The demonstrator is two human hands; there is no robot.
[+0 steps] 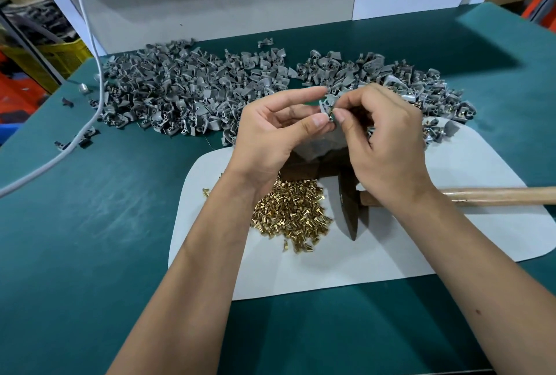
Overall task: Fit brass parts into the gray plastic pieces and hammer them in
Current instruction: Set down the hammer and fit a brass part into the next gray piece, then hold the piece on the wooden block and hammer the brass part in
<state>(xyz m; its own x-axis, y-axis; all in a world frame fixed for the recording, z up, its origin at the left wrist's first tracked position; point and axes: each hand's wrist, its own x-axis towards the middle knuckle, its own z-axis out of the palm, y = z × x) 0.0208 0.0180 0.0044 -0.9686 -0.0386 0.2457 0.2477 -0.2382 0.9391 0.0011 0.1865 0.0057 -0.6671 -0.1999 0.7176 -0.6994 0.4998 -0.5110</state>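
I am holding both hands raised over the middle of the tabletop (90,239). My left hand (270,137) is pinching a gray piece (326,103) between thumb and forefinger, the other fingers loosely curled beneath. My right hand (388,146) is curling in from the other side, its thumb and forefinger tips pressing a small brass part (331,112) against that piece; how deep the part is sitting I cannot tell.

Under my hands a white mat (346,266) is lying near the front edge of the tabletop. A heap of brass parts (288,212) is resting on the mat, just below my left wrist. Just beside the heap, a hammer (350,212) is lying on the mat, its dark head pointing toward the front edge and its wooden handle running off toward the right edge. A dark block (319,158) is sitting on the mat's far end, mostly hidden by my hands.

Toward the back edge, a large pile of gray pieces (186,94) is spreading left of center, and a second pile (391,85) is spreading right, touching the mat's far right corner. A white cable (90,122) is trailing over the left edge.
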